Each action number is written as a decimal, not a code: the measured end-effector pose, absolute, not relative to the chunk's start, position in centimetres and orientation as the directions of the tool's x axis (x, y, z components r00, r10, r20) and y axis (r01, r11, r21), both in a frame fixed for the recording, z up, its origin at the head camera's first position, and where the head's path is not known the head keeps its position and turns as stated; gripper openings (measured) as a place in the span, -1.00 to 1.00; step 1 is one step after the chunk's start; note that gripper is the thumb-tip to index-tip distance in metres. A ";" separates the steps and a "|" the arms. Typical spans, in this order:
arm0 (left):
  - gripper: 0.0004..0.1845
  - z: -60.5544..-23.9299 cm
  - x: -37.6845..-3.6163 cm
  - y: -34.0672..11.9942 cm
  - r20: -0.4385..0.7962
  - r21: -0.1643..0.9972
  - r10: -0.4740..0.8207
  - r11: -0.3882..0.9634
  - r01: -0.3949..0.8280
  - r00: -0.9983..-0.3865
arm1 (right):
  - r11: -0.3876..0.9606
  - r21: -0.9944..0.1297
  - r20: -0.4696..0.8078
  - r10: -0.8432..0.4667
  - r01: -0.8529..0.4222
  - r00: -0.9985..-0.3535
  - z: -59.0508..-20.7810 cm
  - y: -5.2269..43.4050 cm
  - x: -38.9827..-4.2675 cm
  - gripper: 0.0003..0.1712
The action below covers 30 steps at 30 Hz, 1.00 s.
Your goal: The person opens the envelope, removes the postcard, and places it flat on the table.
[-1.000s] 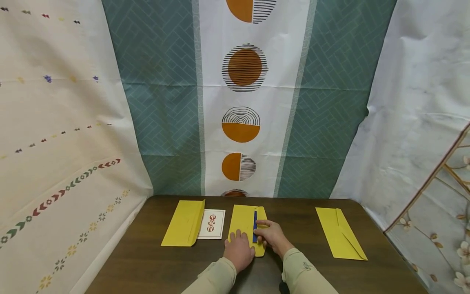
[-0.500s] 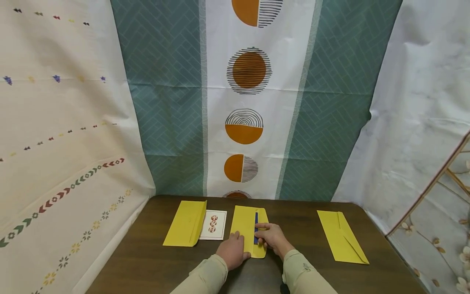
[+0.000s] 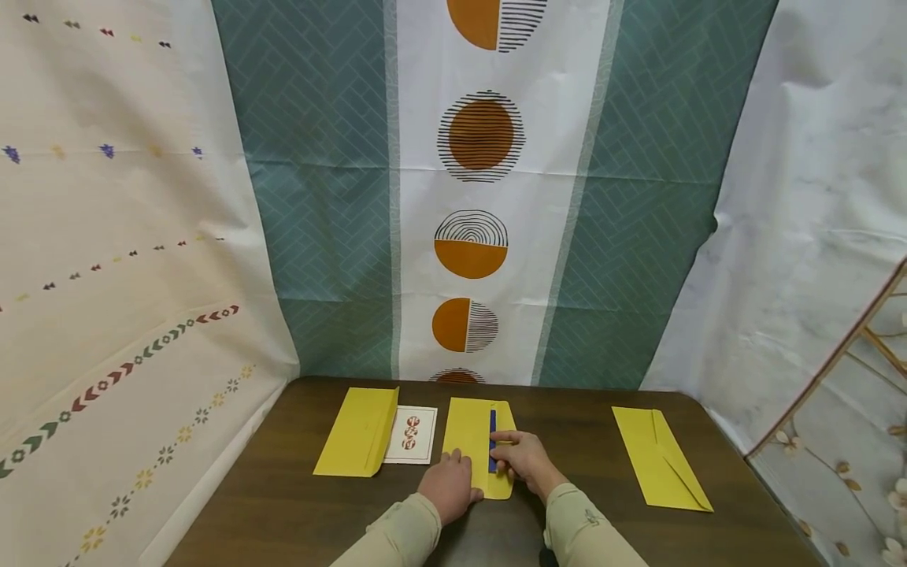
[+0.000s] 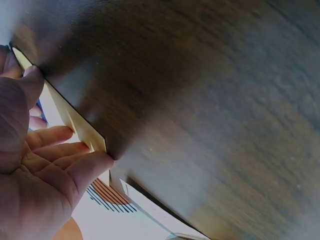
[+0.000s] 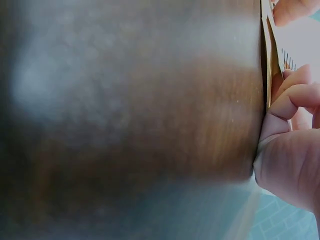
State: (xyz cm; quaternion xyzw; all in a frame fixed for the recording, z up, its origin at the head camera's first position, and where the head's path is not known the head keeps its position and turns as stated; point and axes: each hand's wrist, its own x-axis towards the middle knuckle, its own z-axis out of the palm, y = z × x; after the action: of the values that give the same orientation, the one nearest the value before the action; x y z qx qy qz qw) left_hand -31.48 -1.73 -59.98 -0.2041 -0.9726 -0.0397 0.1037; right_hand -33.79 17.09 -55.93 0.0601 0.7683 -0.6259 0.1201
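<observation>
In the head view a yellow envelope point(image 3: 464, 426) lies mid-table, its flap point(image 3: 505, 484) spread to the right. Along its mouth shows a blue card point(image 3: 492, 421), seen only as a narrow upright strip; the rest is hidden. My right hand point(image 3: 525, 458) pinches at this strip with thumb and forefinger, the other fingers curled over the flap. The left hand point(image 3: 449, 485) rests on the envelope's lower left with its fingers extended. In the left wrist view its fingertips point(image 4: 82, 148) touch the yellow paper. Curled right fingers point(image 5: 280, 112) meet the envelope edge in the right wrist view.
Left of the hands lies another yellow envelope point(image 3: 354, 433), beside a white card point(image 3: 411, 435) with red print. A further yellow envelope point(image 3: 662, 458) lies far right on the dark wooden table point(image 3: 567, 417). Patterned cloths point(image 3: 319, 236) hang behind and beside the table.
My left hand has slid a little left and down on the envelope. The right hand stays at the blue strip, which looks slightly narrower. The head view has shifted slightly.
</observation>
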 end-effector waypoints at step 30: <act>-0.35 -58.3 -30.7 -1.2 0.113 0.115 0.366 0.918 0.379 -0.923 | 0.154 -0.960 -0.239 -0.031 0.232 -0.970 -56.1 17.4 -33.7 -0.48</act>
State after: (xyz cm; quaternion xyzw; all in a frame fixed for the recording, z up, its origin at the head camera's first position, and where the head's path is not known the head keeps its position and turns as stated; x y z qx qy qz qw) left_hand -30.70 -1.23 -58.27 -0.1904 -0.9783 -0.0676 0.0448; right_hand -33.66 17.36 -56.11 0.0667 0.7529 -0.6468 0.1015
